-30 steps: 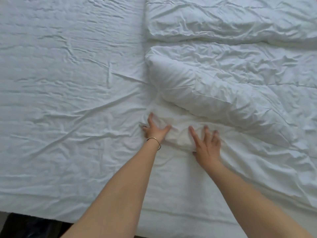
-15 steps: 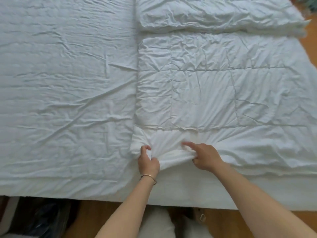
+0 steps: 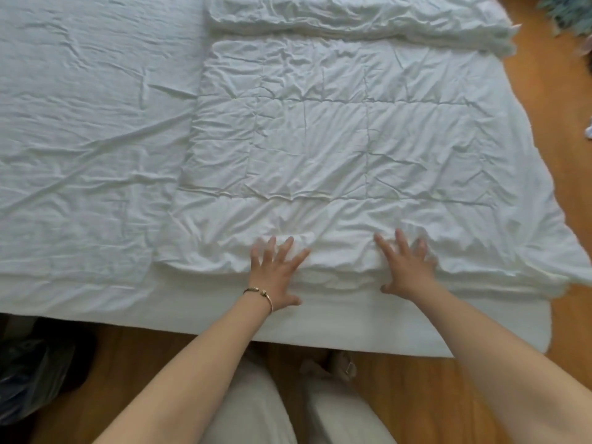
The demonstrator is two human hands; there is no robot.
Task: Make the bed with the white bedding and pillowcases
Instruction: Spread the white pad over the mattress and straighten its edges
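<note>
A wooden floor runs under the near side of the bed. Left hand and right hand lie flat, fingers spread, on the quilt's near edge, probably to smooth it (no grip). Beyond, its far part lies folded; the bare sheet stretches left.

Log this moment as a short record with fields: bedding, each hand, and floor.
duvet: white quilted duvet spread flat over the right part of the bed, its far end folded back
sheet: wrinkled white sheet bare on the left part
left hand: left hand flat, fingers spread, on the duvet's near edge; bracelet on the wrist
right hand: right hand flat, fingers spread, on the same edge
floor: wooden floor
</note>
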